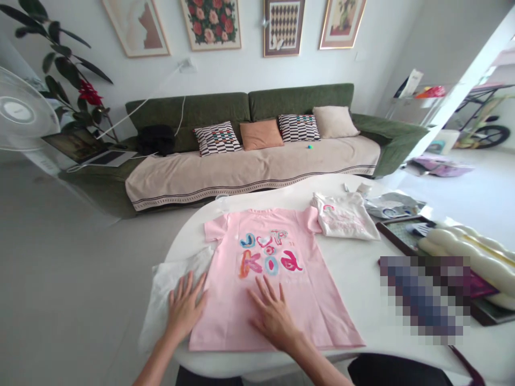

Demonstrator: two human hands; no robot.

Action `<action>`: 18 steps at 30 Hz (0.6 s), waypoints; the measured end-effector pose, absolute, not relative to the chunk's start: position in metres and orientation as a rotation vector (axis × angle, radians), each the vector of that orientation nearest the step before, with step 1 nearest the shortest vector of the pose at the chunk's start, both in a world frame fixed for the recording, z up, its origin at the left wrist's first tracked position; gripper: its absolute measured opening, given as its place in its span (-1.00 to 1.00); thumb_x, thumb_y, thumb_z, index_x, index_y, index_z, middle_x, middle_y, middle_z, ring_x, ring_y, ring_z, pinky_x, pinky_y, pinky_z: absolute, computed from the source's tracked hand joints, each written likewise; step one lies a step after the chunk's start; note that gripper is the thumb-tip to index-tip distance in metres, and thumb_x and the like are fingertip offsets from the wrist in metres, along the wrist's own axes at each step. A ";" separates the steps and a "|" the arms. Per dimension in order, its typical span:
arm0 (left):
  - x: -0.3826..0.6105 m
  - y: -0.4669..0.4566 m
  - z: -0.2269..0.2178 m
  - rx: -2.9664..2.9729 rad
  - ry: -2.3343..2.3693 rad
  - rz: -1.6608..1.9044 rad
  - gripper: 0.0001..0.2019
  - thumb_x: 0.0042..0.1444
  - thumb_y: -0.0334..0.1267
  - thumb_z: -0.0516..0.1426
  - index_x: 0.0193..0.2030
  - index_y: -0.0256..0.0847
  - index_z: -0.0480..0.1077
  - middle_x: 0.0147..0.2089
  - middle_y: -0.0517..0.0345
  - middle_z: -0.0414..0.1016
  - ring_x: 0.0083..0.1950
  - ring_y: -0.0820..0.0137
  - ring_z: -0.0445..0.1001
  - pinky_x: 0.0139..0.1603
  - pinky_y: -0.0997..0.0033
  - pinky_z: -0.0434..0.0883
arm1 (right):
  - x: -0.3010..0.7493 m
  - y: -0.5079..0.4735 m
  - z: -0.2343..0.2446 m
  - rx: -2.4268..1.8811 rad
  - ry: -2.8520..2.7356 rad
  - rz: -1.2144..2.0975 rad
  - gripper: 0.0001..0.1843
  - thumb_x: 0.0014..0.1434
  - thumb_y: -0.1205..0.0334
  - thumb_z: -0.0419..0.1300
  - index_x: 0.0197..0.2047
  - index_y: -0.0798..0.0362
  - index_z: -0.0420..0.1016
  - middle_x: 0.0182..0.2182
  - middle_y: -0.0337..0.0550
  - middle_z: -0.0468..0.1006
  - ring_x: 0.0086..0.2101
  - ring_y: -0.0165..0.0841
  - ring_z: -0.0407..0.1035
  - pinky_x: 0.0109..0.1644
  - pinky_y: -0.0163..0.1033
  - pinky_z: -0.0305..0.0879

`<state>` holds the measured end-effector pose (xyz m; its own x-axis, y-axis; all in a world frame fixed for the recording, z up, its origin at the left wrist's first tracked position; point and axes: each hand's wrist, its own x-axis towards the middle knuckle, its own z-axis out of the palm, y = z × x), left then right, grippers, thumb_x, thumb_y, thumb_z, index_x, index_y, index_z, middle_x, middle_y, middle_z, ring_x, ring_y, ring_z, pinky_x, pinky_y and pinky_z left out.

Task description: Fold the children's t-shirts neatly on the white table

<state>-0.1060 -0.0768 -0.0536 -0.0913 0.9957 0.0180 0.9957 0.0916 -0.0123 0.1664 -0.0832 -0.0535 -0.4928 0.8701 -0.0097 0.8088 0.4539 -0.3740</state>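
Pink T-shirt (277,252) lies print-up, flat on the table (362,268), left hand (185,306) at its left edge over a white cloth (164,281), right hand (274,317) mid-body, fingers spread, palms down; best to sweep outward from centre, light even pressure.

pink T-shirt (273,279) with multicolour lettering, white table (362,268), folded white shirt (346,216) beside it, green sofa (249,107), black-white zigzag cushions (218,138), orange cushion (260,134)
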 end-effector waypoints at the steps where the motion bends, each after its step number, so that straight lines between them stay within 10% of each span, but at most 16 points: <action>1: -0.112 -0.074 -0.054 -2.119 -2.306 0.000 -0.52 0.18 -0.04 -0.15 0.25 0.07 -0.02 0.33 0.12 -0.09 0.32 0.10 -0.15 0.18 -0.08 -0.07 | 0.172 -0.097 -0.058 -1.473 -2.520 0.539 -0.35 0.16 -0.16 -0.12 0.27 -0.27 -0.23 0.29 -0.24 -0.30 0.24 -0.12 -0.40 0.17 0.25 -0.35; 8: -0.127 -0.069 -0.052 -2.162 -2.339 0.001 -0.53 0.18 -0.05 -0.16 0.25 0.06 0.01 0.34 0.07 -0.16 0.32 0.07 -0.16 0.16 -0.13 -0.05 | 0.238 -0.115 -0.047 -1.530 -2.536 0.651 -0.40 0.18 -0.16 -0.19 0.26 -0.31 -0.22 0.28 -0.28 -0.22 0.24 -0.14 -0.39 0.17 0.26 -0.35; 14: -0.088 -0.032 -0.042 -2.298 -2.367 -0.082 -0.53 0.17 -0.09 -0.15 0.22 -0.06 0.10 0.34 -0.02 -0.15 0.32 0.09 -0.18 0.12 -0.15 0.02 | 0.186 -0.140 -0.055 -1.373 -2.500 0.396 -0.17 0.01 -0.18 0.09 0.27 -0.03 -0.07 0.25 0.11 -0.09 0.20 -0.02 -0.19 0.13 0.21 -0.09; 18: -0.076 0.042 -0.032 -2.367 -2.348 -0.257 -0.53 0.12 -0.14 -0.09 0.18 -0.17 0.15 0.28 -0.04 0.01 0.29 0.22 -0.04 0.14 0.14 0.13 | 0.106 -0.161 -0.110 -1.002 -2.148 -0.212 -0.72 0.11 0.13 0.07 -0.09 -0.06 0.37 -0.12 -0.02 0.49 -0.05 -0.19 0.31 0.01 0.04 0.17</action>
